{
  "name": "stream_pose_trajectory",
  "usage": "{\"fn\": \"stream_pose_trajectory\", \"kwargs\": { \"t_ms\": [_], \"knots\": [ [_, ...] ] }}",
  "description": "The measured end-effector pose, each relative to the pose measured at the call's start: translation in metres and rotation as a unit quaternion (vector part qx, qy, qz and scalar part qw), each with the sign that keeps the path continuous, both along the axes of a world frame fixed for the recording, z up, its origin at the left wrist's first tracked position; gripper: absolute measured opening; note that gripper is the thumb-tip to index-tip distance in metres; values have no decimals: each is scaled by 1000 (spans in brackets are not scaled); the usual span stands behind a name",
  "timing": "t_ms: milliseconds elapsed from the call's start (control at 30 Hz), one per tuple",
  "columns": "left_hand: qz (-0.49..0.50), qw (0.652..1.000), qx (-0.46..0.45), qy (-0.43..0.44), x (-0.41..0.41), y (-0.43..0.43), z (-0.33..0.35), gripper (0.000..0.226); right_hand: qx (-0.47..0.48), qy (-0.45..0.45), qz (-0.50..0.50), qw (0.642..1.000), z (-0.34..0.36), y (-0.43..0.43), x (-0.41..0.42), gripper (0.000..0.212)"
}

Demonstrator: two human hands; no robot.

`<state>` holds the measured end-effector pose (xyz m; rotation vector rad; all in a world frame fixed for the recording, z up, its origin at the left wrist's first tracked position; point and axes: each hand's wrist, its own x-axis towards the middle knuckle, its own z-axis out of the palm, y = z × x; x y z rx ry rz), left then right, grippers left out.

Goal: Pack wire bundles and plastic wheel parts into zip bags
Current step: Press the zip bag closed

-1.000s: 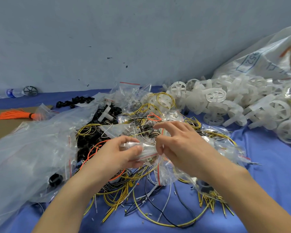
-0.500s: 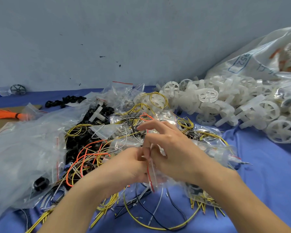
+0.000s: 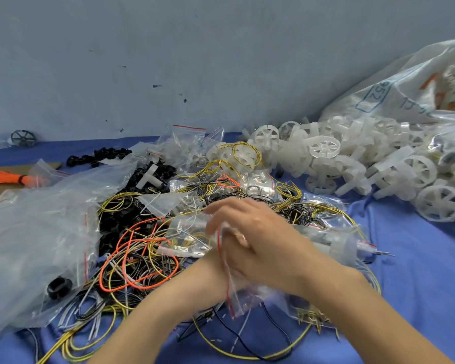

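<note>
My right hand (image 3: 263, 237) lies over my left hand (image 3: 208, 271) at the middle of the blue table. Between them both hands pinch a small clear zip bag (image 3: 238, 295) with a red seal strip, which hangs down toward me. Most of my left hand's fingers are hidden under the right hand. Loose orange, yellow, black and grey wire bundles (image 3: 137, 258) lie in a tangle just left of and below the hands. A heap of white plastic wheel parts (image 3: 323, 148) fills the back right.
A big clear plastic bag (image 3: 32, 232) covers the left side, with black ring parts (image 3: 121, 219) beside it. Small zip bags (image 3: 187, 143) sit at the back centre. A large white sack (image 3: 405, 88) leans at the far right. An orange tassel (image 3: 3, 177) lies far left.
My hands have closed together, the right now covering the left. The zip bag turned from lying flat between them to hanging down with its red strip upright.
</note>
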<state>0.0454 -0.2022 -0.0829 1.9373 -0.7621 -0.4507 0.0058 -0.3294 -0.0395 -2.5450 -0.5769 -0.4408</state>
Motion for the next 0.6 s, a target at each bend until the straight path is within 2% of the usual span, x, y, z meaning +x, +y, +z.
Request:
{"fn": "stream_pose_trajectory", "kwargs": {
  "t_ms": [67,133,200,300,367,400,433,500,567,600],
  "knots": [
    [1,990,-60,130,6,4,1,22,14,5,-72,997,1,-9,5,39],
    [19,979,-84,187,11,12,4,15,5,22,-153,988,0,-20,10,42],
    [36,963,-114,240,17,21,4,23,-12,66,-206,976,-2,-31,15,41],
    [66,944,-135,294,20,33,9,34,-26,129,-223,966,-5,-38,20,43],
    [65,931,-142,330,19,41,8,61,-18,153,-210,965,-6,-36,23,47],
    [52,933,-138,327,17,44,7,67,-6,161,-200,966,-6,-34,24,49],
    [37,946,-118,298,13,45,5,62,6,167,-189,968,-7,-33,25,51],
    [-18,982,-51,178,0,46,-1,43,30,177,-168,969,-7,-31,28,52],
    [-39,996,-2,83,-11,46,-6,27,49,188,-151,969,-8,-32,31,53],
    [-36,997,-1,68,-15,46,-8,21,56,197,-139,969,-9,-33,32,51]
  ]
}}
